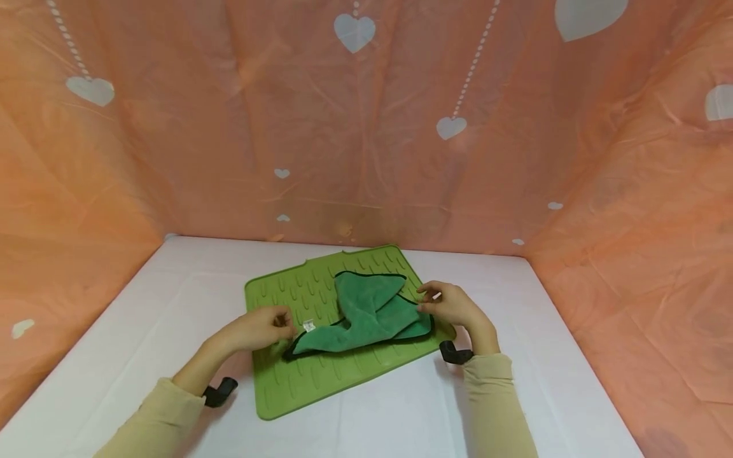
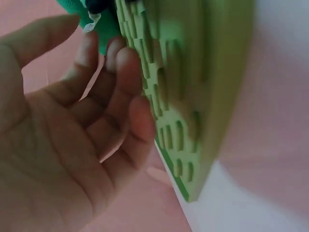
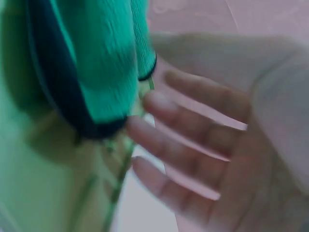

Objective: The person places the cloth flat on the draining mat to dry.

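Observation:
A green cloth [image 1: 366, 318] with a dark edging lies crumpled and partly folded over on a lime-green ribbed mat [image 1: 309, 375]. A small white tag [image 1: 309, 325] sticks out near the cloth's left corner. My left hand [image 1: 265, 327] is over the mat's left side, close to that corner, its fingers loosely bent with nothing between them in the left wrist view. On the other side, my right hand [image 1: 455, 305] is beside the cloth's right end. Its fingers [image 3: 174, 150] are spread and relaxed in the right wrist view, fingertips right by the dark-edged corner.
The mat lies at an angle on a white table [image 1: 189, 299], its far corner near the back. Orange sheeting [image 1: 366, 159] printed with white hearts rises behind and on both sides. A black wrist mount [image 1: 220, 392] sits under the left wrist, another [image 1: 455, 352] under the right.

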Tool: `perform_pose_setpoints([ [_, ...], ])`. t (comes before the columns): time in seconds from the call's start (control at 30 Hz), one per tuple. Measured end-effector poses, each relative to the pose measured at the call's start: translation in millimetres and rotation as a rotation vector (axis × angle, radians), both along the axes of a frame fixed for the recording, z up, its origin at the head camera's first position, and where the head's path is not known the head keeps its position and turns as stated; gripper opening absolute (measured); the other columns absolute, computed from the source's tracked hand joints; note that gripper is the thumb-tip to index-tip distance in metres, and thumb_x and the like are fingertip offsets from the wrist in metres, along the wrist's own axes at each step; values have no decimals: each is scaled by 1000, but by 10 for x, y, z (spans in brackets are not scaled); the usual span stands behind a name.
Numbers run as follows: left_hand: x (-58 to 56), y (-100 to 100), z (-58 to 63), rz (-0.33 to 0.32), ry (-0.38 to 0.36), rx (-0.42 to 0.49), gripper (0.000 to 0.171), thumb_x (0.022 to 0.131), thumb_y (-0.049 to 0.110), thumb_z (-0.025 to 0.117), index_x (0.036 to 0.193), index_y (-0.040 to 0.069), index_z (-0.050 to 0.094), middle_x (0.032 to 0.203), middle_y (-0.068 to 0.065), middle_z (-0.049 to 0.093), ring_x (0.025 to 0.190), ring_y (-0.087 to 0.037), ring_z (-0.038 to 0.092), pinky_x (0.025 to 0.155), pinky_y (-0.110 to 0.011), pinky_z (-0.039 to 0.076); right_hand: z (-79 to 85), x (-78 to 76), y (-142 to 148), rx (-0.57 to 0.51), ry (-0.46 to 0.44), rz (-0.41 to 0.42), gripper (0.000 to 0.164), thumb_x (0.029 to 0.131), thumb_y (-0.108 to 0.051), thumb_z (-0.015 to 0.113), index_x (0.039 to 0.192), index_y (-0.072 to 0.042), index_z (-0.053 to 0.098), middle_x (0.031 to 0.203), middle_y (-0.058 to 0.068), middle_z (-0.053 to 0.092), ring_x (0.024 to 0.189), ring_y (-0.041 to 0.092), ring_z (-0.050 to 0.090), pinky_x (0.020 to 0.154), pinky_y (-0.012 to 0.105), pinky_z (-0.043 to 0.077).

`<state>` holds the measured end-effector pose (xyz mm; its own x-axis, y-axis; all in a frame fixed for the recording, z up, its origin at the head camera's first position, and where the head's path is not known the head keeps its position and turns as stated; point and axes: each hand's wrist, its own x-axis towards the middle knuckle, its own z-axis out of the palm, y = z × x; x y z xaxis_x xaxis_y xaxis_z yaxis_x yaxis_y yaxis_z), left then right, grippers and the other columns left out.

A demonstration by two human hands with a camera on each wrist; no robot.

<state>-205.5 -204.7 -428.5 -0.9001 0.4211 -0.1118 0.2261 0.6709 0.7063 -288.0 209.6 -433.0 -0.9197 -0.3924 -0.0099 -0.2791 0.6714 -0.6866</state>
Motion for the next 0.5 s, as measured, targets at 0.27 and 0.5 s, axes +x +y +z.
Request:
perform_pose_setpoints([
  [0.27, -554, 243, -30, 43, 85, 133, 14, 105, 16, 60, 103, 3, 66, 102, -13, 68, 88, -27, 67, 67, -34, 52, -37, -11, -354, -99, 195, -110, 27, 98, -12, 72, 122, 1, 71, 111, 16, 71, 96, 33, 70, 82, 46, 58],
  [0.5, -875, 405, -71, 98, 95, 118, 22, 108, 18, 56, 117, 0, 66, 116, -18, 67, 101, -31, 68, 77, -41, 56, -146, -3, -592, -116, 251, -118, 22, 96, -12, 75, 117, -3, 73, 110, 14, 70, 93, 31, 70, 83, 47, 58],
])
